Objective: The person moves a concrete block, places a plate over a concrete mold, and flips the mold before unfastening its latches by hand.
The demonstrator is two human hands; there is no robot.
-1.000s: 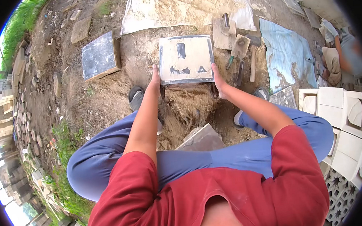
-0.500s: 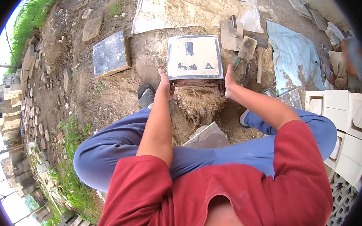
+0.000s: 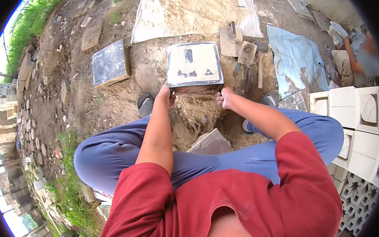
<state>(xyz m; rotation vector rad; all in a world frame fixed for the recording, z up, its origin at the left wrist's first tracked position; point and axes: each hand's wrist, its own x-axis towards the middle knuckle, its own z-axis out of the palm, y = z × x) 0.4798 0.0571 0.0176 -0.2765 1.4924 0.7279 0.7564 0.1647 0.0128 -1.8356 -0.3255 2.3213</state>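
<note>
Two bare hands (image 3: 166, 97) (image 3: 225, 98), one mould (image 3: 194, 65), two trowels (image 3: 229, 44) (image 3: 247, 53), one hammer (image 3: 261, 70), one blue sheet (image 3: 294, 55), two shoes (image 3: 146, 106) (image 3: 268, 99), one co-worker (image 3: 354, 56). At right, many pale blocks (image 3: 343, 104), too overlapped and cut off for any exact count.

The red shirt (image 3: 228, 190) is cut off by the bottom edge, and the person (image 3: 365, 55) at right is blurred.

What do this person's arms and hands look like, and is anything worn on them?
The left hand and right hand wear no gloves. Loose, plain red short sleeves cover the upper arms; the forearms are bare, with no watch in sight. Rings would be too small to tell.
</note>
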